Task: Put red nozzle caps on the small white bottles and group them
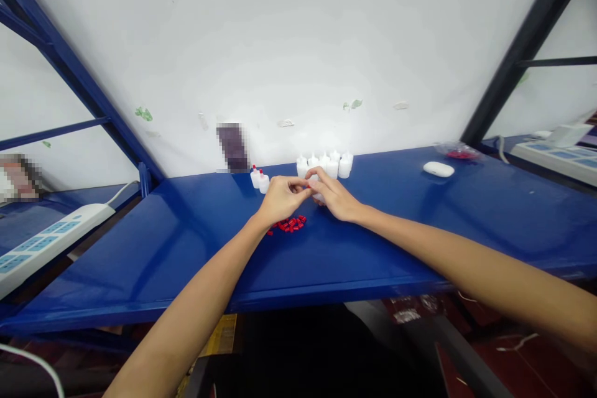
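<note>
Over the middle of the blue table, my right hand [336,194] is closed around a small white bottle [319,197], mostly hidden by the fingers. My left hand [283,197] pinches a small red cap [308,186] at the bottle's tip; only a speck of red shows between the fingertips. Loose red caps [291,224] lie in a pile just below my left hand. Behind my right hand stands a group of white bottles [344,166] with bare white nozzles. Two white bottles with red caps [263,183] stand to the left, beyond my left hand.
The blue table [186,261] meets a white wall. A white rounded case [438,169] and a clear bag with red pieces [461,152] lie at the right. Power strips [51,239] rest at both sides, near slanted metal frame posts. A blurred-out dark object [233,147] leans against the wall.
</note>
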`<state>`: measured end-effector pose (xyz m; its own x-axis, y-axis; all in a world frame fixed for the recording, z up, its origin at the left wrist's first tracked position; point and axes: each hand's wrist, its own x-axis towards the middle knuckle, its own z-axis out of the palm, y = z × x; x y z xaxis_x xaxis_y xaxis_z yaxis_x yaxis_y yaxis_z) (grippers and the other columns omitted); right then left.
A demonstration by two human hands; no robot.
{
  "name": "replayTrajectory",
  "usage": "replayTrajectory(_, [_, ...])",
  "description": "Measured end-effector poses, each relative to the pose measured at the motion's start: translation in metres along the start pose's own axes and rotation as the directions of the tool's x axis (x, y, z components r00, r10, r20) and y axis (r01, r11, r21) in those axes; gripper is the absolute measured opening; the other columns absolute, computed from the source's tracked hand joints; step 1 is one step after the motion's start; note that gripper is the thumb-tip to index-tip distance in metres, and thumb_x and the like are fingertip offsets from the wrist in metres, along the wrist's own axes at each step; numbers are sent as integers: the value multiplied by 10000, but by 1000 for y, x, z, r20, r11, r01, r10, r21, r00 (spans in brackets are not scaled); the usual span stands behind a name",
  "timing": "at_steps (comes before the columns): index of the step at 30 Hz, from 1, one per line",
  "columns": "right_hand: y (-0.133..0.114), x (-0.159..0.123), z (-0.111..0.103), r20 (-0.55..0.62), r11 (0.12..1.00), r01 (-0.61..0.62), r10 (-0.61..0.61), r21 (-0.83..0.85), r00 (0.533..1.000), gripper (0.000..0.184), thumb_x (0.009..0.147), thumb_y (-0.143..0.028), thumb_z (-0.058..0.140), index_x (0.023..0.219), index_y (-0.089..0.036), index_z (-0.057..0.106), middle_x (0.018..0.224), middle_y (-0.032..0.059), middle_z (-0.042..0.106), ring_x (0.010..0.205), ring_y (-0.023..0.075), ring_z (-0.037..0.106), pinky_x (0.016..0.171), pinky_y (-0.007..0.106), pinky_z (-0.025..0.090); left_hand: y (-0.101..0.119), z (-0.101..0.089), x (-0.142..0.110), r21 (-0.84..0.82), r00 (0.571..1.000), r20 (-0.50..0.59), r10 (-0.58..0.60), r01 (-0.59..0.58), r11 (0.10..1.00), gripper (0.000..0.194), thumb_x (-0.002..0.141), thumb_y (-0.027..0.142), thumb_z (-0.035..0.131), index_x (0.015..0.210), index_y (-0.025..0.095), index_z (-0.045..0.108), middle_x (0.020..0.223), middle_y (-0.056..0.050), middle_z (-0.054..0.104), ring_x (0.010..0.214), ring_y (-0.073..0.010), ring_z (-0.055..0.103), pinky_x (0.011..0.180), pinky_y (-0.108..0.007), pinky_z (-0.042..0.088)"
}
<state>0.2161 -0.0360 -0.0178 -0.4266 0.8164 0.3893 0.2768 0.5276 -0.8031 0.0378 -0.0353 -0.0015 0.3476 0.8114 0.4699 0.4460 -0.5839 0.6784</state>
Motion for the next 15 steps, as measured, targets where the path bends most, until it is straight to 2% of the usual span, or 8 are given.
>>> replayTrajectory(3, [4,4,-4,-35,991,-26,22,-134,999,351,984,-507,343,1176,-235,454,704,-41,550,646,166,542,684,304,417,-13,-15,5,22,992,-99,-82,85,996,322,840,446,627,874,135,701,503,37,543,451,-96,434,470,-228,350])
replayTrajectory(5, [8,5,-7,-40,972,-23,14,-234,999,349,977,-480,375,1190,-222,475,715,-30,565,679,179,563,713,314,411,-23,-28,6,100,985,-149,-86,101,990,303,881,437,578,925,149,660,520,40,551,470,-109,479,509,-233,397])
replayTrajectory(8, [11,5,-9,-24,953,-8,1,-304,1000,331,969,-440,399,1181,-211,510,769,-8,600,702,182,575,717,311,402,-40,-44,6,272,995,-86,-52,74,960,266,921,403,521,967,166,633,735,-12,674,571,-130,577,602,-255,455])
replayTrajectory(11, [9,4,-8,18,934,24,-19,-355,1000,312,963,-423,419,1156,-213,544,787,-1,608,693,177,561,698,301,391,-50,-51,6,441,999,2,-34,30,897,271,951,396,475,994,187,643,926,-53,717,736,-174,643,705,-283,471])
replayTrajectory(15, [4,2,-6,85,915,71,-40,-397,996,282,963,-378,431,1126,-199,576,776,11,610,706,178,548,680,289,372,-51,-52,5,642,996,28,-83,46,765,289,964,422,450,1030,216,642,943,-77,716,881,-242,658,766,-320,459])
